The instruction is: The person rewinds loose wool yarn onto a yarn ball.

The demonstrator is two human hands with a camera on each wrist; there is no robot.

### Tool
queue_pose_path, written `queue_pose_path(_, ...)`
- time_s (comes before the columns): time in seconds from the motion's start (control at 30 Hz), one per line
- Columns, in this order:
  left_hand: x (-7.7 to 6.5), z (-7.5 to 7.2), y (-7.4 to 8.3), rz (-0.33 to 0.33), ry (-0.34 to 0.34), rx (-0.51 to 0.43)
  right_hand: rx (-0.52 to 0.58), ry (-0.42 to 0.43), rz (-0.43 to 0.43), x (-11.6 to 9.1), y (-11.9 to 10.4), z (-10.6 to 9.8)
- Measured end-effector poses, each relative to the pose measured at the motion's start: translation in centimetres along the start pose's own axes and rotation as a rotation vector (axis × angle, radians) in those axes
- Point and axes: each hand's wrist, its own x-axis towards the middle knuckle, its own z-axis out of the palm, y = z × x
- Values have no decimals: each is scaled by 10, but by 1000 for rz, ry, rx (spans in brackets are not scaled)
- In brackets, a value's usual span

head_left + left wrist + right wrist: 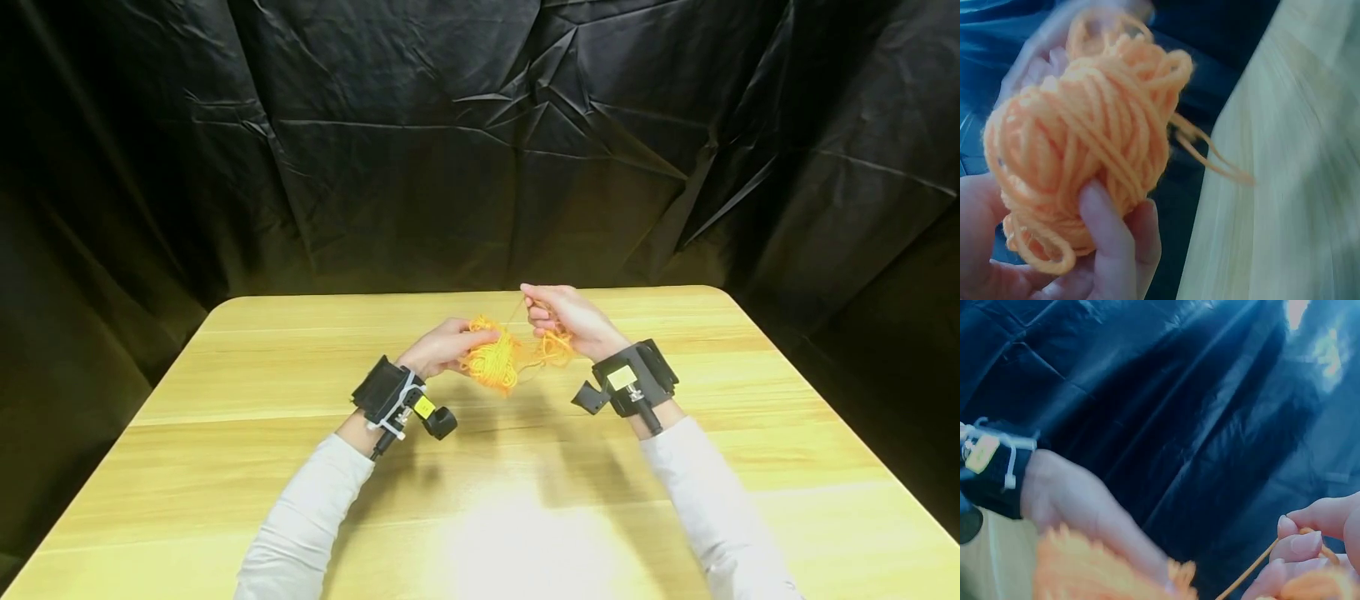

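An orange ball of yarn (pixel 491 360) is held above the table by my left hand (pixel 442 346). In the left wrist view, its fingers curl round the wound yarn (pixel 1097 125), and a few loops stick out from the ball. My right hand (pixel 566 318) is a little to the right and pinches a strand between thumb and forefinger. That strand (pixel 1247 573) runs taut toward the ball in the right wrist view. A loose tangle of yarn (pixel 555 346) hangs at the right palm, partly hidden by the fingers.
Beneath both hands is a pale wooden table (pixel 225 467) with rounded far corners. A black sheet (pixel 405 192) hangs behind it and down both sides. Each wrist wears a black camera strap (pixel 633 379).
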Motion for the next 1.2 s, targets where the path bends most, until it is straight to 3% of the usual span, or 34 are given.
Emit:
queue_pose_path(0.13, 4, 0, -3, -9, 84, 12, -67, 21, -60, -11, -10, 7)
queue_pose_path(0.4, 8, -2, -5, -19, 215, -63, -300, 15, -168, -38, -23, 22)
queue_pose_path(0.57, 7, -4, -1, 6, 299, -150, -439, -59, -167, -57, -13, 27)
queue_pose_path(0.7, 7, -4, 2, 35, 350, -200, -528, -175, -145, -62, 9, 27)
queue_pose_path(0.8, 7, -5, 4, 43, 335, -245, -567, -260, -116, -59, 30, 25)
queue_pose_path(0.97, 7, -6, 6, 37, 229, -386, -558, -318, -46, -46, 60, 15)
queue_pose_path(1.1, 4, -6, 9, 14, 168, -463, -477, -245, 50, -32, 75, 3)
queue_pose_path(1.2, 2, -6, 9, 5, 137, -463, -395, -175, 117, -19, 80, -5)
